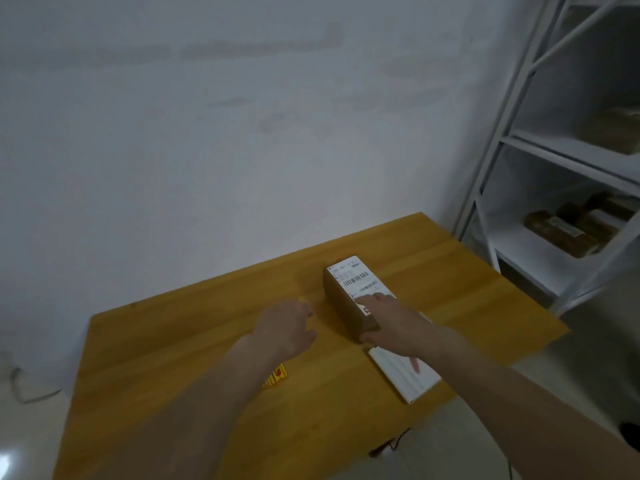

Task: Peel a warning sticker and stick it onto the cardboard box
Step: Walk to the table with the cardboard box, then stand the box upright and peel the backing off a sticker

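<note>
On the table (173, 341) — cardboard box (341, 306) toward the far right. Just nearer, a flat sheet (401, 375) at the right edge. Left of both, near the front, probably the warning sticker (276, 375). Beyond the table's right — shelving (519, 150).

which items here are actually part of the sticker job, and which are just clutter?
Job:
cardboard box, right hand resting on it
yellow warning sticker
left hand, hovering over the table

Lying about:
white paper sheet
shelving rack with parcels
</note>
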Tool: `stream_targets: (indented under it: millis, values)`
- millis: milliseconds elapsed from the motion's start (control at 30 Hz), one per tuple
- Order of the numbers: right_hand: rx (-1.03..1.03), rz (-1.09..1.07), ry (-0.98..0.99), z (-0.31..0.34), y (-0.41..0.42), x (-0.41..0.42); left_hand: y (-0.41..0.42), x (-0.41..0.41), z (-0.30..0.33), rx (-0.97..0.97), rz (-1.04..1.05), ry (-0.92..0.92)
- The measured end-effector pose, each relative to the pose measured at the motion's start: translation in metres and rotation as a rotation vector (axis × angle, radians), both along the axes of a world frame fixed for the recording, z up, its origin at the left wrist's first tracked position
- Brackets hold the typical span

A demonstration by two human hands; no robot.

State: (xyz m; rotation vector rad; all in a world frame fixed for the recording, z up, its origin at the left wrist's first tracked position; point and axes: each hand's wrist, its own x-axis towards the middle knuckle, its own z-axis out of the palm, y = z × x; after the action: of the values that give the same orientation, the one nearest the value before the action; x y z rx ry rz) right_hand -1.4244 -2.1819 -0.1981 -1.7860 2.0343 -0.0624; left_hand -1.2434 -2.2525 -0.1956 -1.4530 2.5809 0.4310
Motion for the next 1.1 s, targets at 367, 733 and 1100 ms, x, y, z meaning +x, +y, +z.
stream_targets:
  millis: [367, 733, 1100]
  values:
    - [0.082, -0.114, -0.018, -0.032, -0.054, -0.042, -0.07, -0.049, -0.033, 0.124, 0.011, 0.056]
    - [0.036, 0.09, 0.02, -0.068, -0.122, -0.085, -0.105, -0.078, -0.076, 0.106, 0.2, 0.133]
    - [-0.191, 0.108, 0.164, -0.163, -0.198, -0.171, -0.143, -0.145, -0.193, -0.037, 0.514, 0.372]
